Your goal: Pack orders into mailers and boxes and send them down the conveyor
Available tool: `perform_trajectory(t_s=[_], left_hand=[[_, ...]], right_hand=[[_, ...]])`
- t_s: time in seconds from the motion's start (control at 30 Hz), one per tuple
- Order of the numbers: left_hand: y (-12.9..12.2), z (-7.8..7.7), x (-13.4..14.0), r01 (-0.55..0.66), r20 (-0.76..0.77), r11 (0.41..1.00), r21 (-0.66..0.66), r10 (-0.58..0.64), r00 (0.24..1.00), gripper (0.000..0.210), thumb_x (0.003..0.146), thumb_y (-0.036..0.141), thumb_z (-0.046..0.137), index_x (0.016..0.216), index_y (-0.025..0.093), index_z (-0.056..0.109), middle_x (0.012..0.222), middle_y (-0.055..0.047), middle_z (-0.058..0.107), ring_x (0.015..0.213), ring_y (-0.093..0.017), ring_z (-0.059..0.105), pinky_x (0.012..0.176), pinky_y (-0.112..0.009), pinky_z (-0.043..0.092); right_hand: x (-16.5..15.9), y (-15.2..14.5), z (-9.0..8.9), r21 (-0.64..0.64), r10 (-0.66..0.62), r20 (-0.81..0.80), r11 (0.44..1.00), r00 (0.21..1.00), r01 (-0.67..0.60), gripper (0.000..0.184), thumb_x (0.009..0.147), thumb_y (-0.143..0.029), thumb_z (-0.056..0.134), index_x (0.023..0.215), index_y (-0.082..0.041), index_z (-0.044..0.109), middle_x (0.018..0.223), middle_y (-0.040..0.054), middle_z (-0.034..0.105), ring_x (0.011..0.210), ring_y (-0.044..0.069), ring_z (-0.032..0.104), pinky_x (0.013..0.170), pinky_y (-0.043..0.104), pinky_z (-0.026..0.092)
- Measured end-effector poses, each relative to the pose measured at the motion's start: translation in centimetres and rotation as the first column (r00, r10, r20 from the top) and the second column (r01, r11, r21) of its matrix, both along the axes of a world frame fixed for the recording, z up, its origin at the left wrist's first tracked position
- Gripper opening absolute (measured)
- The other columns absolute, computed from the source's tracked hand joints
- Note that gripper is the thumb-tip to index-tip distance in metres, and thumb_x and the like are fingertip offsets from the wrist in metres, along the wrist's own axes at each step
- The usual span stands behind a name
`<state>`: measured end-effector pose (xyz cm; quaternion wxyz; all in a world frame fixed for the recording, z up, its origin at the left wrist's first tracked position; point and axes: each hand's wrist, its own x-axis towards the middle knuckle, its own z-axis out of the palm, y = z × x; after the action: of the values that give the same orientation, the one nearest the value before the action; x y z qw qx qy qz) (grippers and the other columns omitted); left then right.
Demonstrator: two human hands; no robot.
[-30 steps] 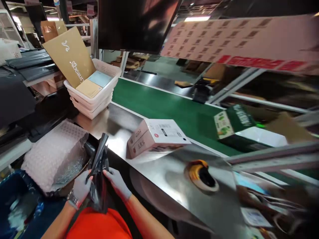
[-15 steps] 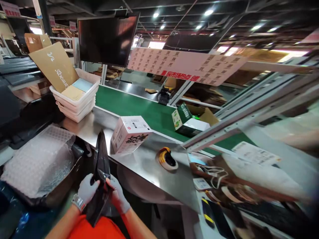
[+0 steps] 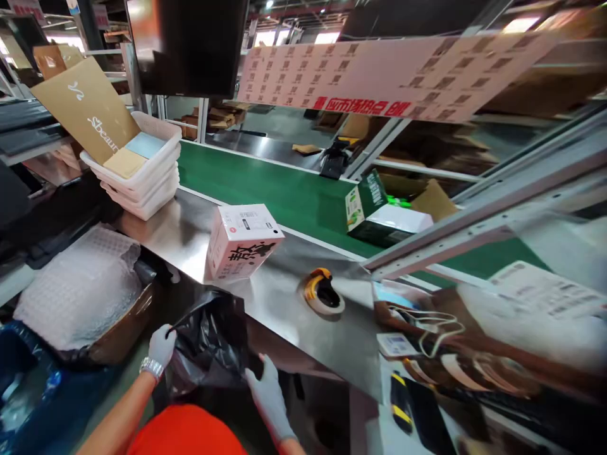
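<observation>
Two gloved hands, left hand (image 3: 162,344) and right hand (image 3: 268,393), pinch opposite mouth edges of thin black poly bag (image 3: 213,341) at near bench (image 3: 284,303) edge: light, limp, slippery; grip the rim.

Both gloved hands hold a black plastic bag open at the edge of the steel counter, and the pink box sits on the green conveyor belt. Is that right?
Not quite. In the head view the pink box sits on the steel counter, not the green belt. Both gloved hands, left and right, do hold the black plastic bag open.
</observation>
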<state>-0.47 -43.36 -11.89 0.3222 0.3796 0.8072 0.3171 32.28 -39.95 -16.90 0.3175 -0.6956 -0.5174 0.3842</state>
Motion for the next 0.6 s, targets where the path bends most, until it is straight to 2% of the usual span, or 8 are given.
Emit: perform_trajectory(t_s=[0.07,0.13,0.2,0.23,0.33,0.43,0.53,0.6], left_hand=[[-0.1,1.1,1.0,0.068,-0.043,0.998,0.005,-0.067,0.997,0.025,0.091,0.026,0.06,0.095,0.02,0.083,0.106,-0.013,0.088,0.104,-0.03,0.082,0.102,-0.041,0.06],[-0.5,2.5,1.8,0.194,-0.088,0.981,0.009,-0.193,0.977,0.025,0.09,0.022,0.061,0.1,0.02,0.084,0.11,-0.011,0.087,0.107,-0.029,0.08,0.102,-0.039,0.058],[-1.0,4.2,2.4,0.341,-0.144,0.94,-0.017,-0.34,0.929,0.023,0.088,0.019,0.062,0.096,0.021,0.084,0.104,-0.009,0.084,0.102,-0.027,0.078,0.096,-0.036,0.056],[-1.4,5.1,2.4,0.4,-0.168,0.916,-0.037,-0.4,0.901,0.022,0.088,0.017,0.062,0.093,0.022,0.083,0.101,-0.008,0.081,0.099,-0.026,0.077,0.092,-0.035,0.055],[-2.7,6.7,1.3,0.469,-0.216,0.877,-0.101,-0.48,0.85,0.025,0.087,0.014,0.062,0.096,0.022,0.084,0.102,-0.008,0.078,0.102,-0.026,0.075,0.093,-0.034,0.054],[-4.2,6.4,-1.9,0.377,-0.288,0.888,-0.261,-0.445,0.848,0.032,0.091,0.011,0.062,0.11,0.023,0.084,0.119,-0.01,0.078,0.119,-0.028,0.074,0.105,-0.035,0.052],[-5.8,4.3,-6.1,0.093,-0.371,0.868,-0.487,-0.303,0.878,0.033,0.097,0.014,0.059,0.117,0.022,0.083,0.135,-0.015,0.075,0.127,-0.031,0.074,0.105,-0.038,0.053],[-6.9,2.7,-8.4,-0.072,-0.359,0.841,-0.537,-0.15,0.921,0.029,0.1,0.017,0.057,0.112,0.019,0.083,0.13,-0.018,0.076,0.117,-0.032,0.079,0.097,-0.038,0.057]], right_hand=[[-1.9,1.2,1.4,0.234,0.117,0.13,0.961,0.985,-0.145,0.075,0.086,-0.05,0.064,0.154,-0.017,0.065,0.175,0.0297,0.055,0.169,0.052,0.047,0.136,0.075,0.042],[-4.7,3.6,3.5,0.386,0.291,0.315,0.83,0.904,-0.401,0.078,0.093,-0.038,0.066,0.166,-0.013,0.055,0.185,0.0271,0.044,0.179,0.047,0.029,0.144,0.074,0.028],[-7.3,6.7,5.6,0.291,0.459,0.491,0.714,0.74,-0.636,0.087,0.086,-0.028,0.078,0.17,-0.015,0.055,0.189,0.0239,0.038,0.18,0.051,0.019,0.145,0.078,0.013],[-8.3,8.3,6.4,0.183,0.523,0.539,0.692,0.66,-0.698,0.093,0.082,-0.021,0.08,0.171,-0.016,0.055,0.191,0.0237,0.036,0.18,0.054,0.017,0.144,0.08,0.008],[-10.0,12.1,7.4,-0.109,0.672,0.511,0.669,0.536,-0.735,0.07,0.086,-0.009,0.067,0.156,-0.017,0.072,0.182,0.0218,0.052,0.171,0.047,0.041,0.142,0.066,0.024],[-10.7,13.5,7.1,-0.211,0.727,0.436,0.655,0.53,-0.726,0.055,0.093,-0.007,0.052,0.138,-0.018,0.081,0.154,0.0173,0.077,0.141,0.033,0.071,0.12,0.043,0.05],[-11.9,13.0,7.4,-0.217,0.711,0.435,0.678,0.553,-0.702,0.062,0.094,-0.008,0.05,0.15,-0.02,0.075,0.149,0.0145,0.079,0.133,0.029,0.074,0.111,0.037,0.053],[-13.2,12.2,8.3,-0.196,0.694,0.443,0.692,0.567,-0.694,0.061,0.096,-0.01,0.05,0.15,-0.023,0.074,0.148,0.0125,0.08,0.134,0.027,0.074,0.111,0.035,0.053]])
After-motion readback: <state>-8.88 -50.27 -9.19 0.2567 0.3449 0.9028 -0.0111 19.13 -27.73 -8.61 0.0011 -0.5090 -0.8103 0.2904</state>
